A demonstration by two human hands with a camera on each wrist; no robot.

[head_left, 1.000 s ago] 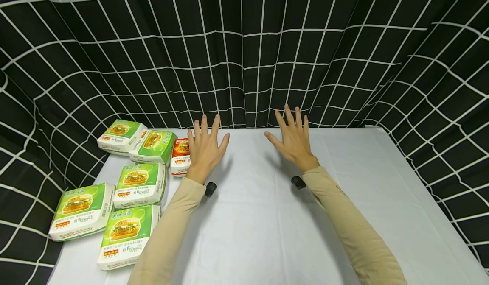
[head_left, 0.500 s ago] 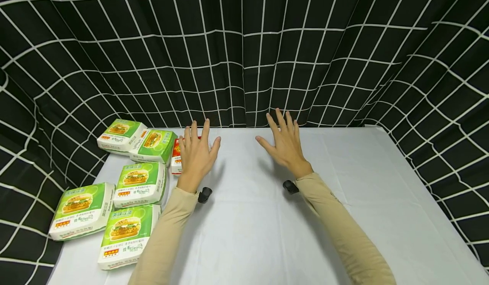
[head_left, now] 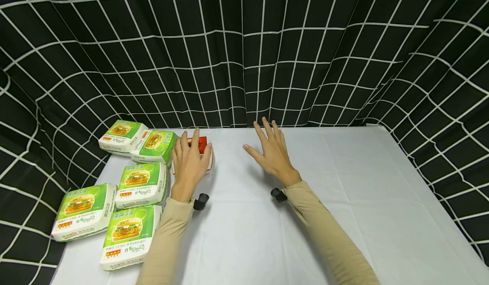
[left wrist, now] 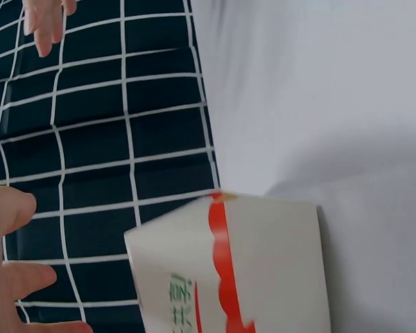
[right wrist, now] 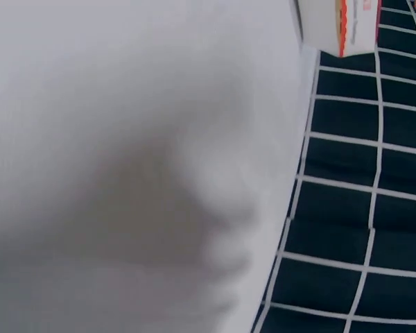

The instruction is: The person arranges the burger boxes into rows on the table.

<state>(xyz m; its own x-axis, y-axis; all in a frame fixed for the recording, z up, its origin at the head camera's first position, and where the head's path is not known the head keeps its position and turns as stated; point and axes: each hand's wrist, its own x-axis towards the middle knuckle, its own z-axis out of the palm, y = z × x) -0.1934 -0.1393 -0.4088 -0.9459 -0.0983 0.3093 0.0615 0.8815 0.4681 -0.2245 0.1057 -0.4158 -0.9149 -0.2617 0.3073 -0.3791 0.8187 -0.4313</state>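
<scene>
My left hand [head_left: 189,164] hovers over the red and white burger box [head_left: 203,144] at the back left of the table, fingers spread and hiding much of its top. In the left wrist view the box [left wrist: 270,270] shows a white side with a red wavy band, and a gap lies between it and the fingers [left wrist: 21,281]. Whether the hand touches the box elsewhere is hidden. To the right, my right hand [head_left: 273,155] is held above the white tabletop, fingers apart, holding nothing. A corner of the same box [right wrist: 357,24] enters the right wrist view.
Several green and white burger boxes lie at the left: two at the back [head_left: 123,135] [head_left: 154,145], others nearer, such as the front one [head_left: 127,236]. A black curtain with white grid lines [head_left: 244,56] surrounds the white-covered table [head_left: 244,234].
Both hands have moved left and slightly toward the viewer. The left hand has come over the red box, its fingers bending a little. The boxes have stayed in place.
</scene>
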